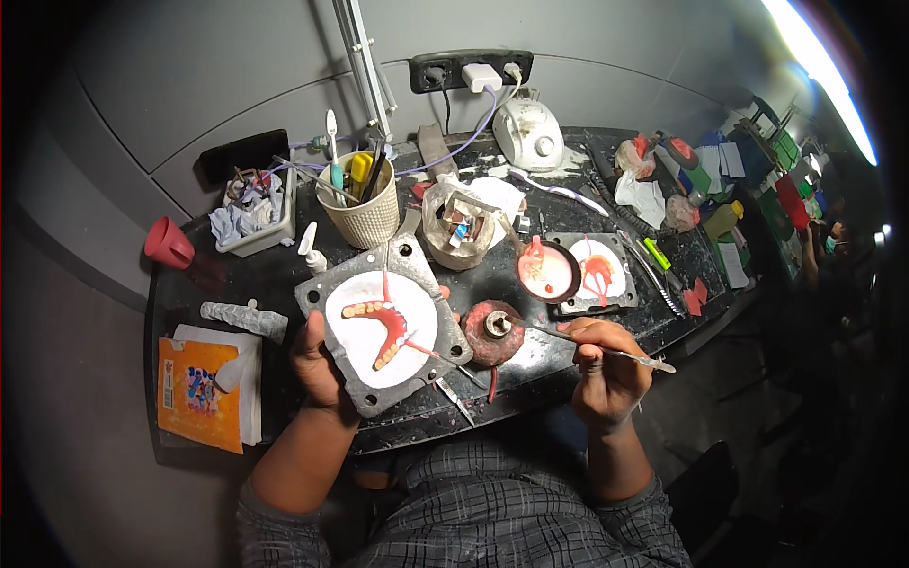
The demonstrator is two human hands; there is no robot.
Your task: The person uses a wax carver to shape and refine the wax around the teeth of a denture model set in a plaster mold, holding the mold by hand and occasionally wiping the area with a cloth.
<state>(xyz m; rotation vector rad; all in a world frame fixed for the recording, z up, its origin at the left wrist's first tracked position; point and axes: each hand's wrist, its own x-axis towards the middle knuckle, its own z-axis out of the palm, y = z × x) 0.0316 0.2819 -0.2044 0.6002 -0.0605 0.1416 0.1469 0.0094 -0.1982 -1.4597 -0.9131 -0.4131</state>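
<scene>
My left hand grips a grey metal dental flask half by its side, tilted up above the desk. White plaster fills it, and a horseshoe-shaped red wax denture with pale teeth lies in the plaster. Red wax strips run from the denture toward the flask's rim. My right hand closes round a thin metal wax spatula. The spatula's tip is at the wick of a round, wax-smeared spirit burner; I cannot make out a flame.
Right of the burner, a small pan of pinkish wax stands beside a second flask half. Behind are a tool cup, a bag-lined container and a white machine. An orange booklet lies at left; a knife lies near the front edge.
</scene>
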